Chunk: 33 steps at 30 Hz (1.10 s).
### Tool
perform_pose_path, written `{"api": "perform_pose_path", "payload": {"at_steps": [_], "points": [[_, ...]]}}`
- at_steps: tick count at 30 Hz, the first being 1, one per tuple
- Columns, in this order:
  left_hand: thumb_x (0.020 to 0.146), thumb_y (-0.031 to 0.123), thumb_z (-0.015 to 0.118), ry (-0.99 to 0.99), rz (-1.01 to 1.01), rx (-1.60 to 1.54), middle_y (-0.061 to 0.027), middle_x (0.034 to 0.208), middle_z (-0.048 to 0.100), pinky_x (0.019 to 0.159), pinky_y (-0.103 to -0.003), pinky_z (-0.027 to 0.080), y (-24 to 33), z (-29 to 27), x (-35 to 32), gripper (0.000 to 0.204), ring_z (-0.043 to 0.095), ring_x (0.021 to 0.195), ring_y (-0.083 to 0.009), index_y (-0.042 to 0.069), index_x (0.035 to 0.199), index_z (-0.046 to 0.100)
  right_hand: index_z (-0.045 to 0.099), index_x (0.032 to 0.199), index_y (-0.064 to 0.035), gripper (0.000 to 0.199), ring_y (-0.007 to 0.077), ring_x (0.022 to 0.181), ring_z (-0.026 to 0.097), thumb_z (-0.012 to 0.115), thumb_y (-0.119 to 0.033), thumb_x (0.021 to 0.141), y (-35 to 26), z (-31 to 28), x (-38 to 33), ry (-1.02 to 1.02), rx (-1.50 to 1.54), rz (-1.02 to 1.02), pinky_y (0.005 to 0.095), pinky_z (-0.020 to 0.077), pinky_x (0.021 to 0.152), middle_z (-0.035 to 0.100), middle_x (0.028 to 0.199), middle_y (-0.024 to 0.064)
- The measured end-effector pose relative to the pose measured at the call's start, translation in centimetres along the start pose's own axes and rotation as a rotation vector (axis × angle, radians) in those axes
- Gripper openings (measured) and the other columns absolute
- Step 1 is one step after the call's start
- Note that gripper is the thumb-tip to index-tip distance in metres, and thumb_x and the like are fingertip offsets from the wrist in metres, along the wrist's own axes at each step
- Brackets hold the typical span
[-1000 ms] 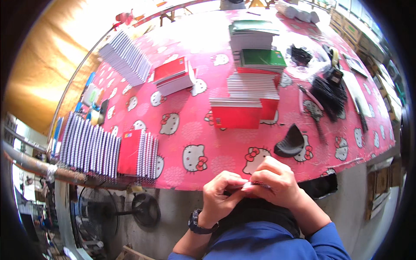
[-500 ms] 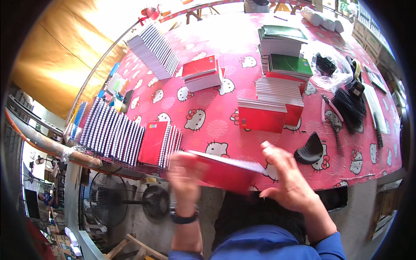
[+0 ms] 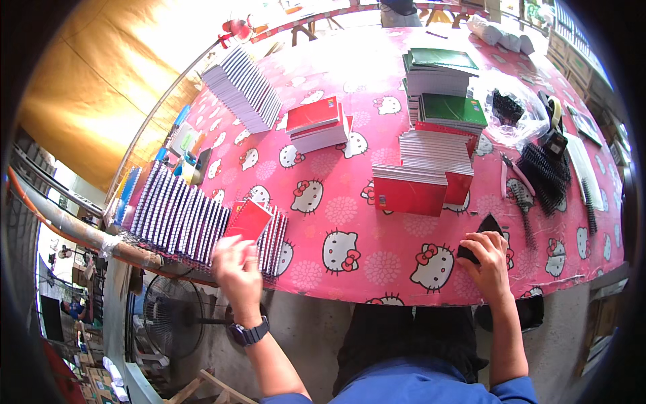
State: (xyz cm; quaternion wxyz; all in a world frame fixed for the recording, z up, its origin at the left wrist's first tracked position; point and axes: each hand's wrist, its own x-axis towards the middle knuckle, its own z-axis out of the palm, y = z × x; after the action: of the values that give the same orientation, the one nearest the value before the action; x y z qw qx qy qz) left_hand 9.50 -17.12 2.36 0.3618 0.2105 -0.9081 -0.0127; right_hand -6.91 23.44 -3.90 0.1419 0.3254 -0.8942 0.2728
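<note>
At the table's left front edge, my left hand is smeared by motion. It reaches the lower edge of a red notebook, which leans on a row of spiral-bound notebooks. Whether its fingers grip the cover is unclear. My right hand bends its fingers over a black, curved, pointed piece near the front edge, partly hiding it. Ahead of it stand stacked notebooks with red covers, their pages fanned in steps, and behind them green-covered notebooks.
A small pile of red notebooks lies mid-table, with a tall leaning stack farther left. Pink-handled pliers, black binding coils and a plastic bag lie at the right. Fans stand below the left edge.
The red notebook held between both hands has left the middle. My left hand has moved left to the spiral-bound row. My right hand has moved right onto the black curved piece.
</note>
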Motion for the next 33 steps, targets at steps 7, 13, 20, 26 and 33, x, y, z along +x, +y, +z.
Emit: {"api": "perform_pose_path", "payload": {"at_steps": [7, 13, 20, 26, 33], "points": [[0.086, 0.028, 0.063, -0.327, -0.085, 0.267, -0.0115, 0.132, 0.05, 0.099, -0.046, 0.038, 3.1, 1.5, 1.8, 0.051, 0.045, 0.12, -0.0314, 0.006, 0.131, 0.051, 0.066, 0.094, -0.0066, 0.022, 0.0276, 0.105, 0.054, 0.071, -0.007, 0.073, 0.2, -0.7, 0.2, 0.206, 0.058, 0.015, 0.0418, 0.039, 0.093, 0.064, 0.106, 0.0079], [0.076, 0.02, 0.074, -0.103, 0.076, 0.037, -0.012, 0.123, 0.055, 0.091, -0.046, 0.043, 7.5, 3.6, 3.7, 0.045, 0.051, 0.11, -0.0319, 0.007, 0.117, 0.062, 0.064, 0.106, -0.0026, 0.026, 0.0316, 0.107, 0.052, 0.067, -0.009, 0.081, 8.8, -3.9, 0.6, 0.429, -0.255, 0.328, 0.0406, 0.0417, 0.093, 0.06, 0.113, 0.0151], [0.075, 0.018, 0.073, -0.091, 0.621, -0.541, -0.0025, 0.106, 0.066, 0.086, -0.036, 0.043, 21.2, 13.2, 5.8, 0.032, 0.059, 0.097, -0.0213, 0.01, 0.105, 0.069, 0.061, 0.096, 0.0004, 0.02, 0.0333, 0.09, 0.058, 0.068, -0.007, 0.079, 12.1, -4.1, -0.3, 0.299, -0.155, 0.443, 0.0401, 0.0468, 0.081, 0.062, 0.092, 0.0159], [0.072, 0.013, 0.075, -0.109, 0.692, -0.615, -0.0019, 0.09, 0.067, 0.075, -0.034, 0.05, 21.2, 14.4, 7.6, 0.018, 0.062, 0.083, -0.0217, 0.009, 0.09, 0.071, 0.058, 0.104, 0.0007, 0.021, 0.0285, 0.083, 0.063, 0.064, -0.003, 0.084, 10.4, -6.4, -1.2, 0.411, 0.098, 0.608, 0.0369, 0.0496, 0.075, 0.063, 0.092, 0.0183], [0.078, 0.005, 0.066, -0.401, 0.523, -0.796, -0.0069, 0.083, 0.065, 0.072, -0.036, 0.049, 21.2, 8.1, 5.7, 0.006, 0.062, 0.081, -0.0251, 0.006, 0.084, 0.066, 0.056, 0.113, -0.0034, 0.04, 0.0272, 0.081, 0.06, 0.059, 0.01, 0.076, 11.0, -6.5, -1.1, 0.523, 0.008, 0.55, 0.0361, 0.0487, 0.074, 0.06, 0.086, 0.0133]]}}
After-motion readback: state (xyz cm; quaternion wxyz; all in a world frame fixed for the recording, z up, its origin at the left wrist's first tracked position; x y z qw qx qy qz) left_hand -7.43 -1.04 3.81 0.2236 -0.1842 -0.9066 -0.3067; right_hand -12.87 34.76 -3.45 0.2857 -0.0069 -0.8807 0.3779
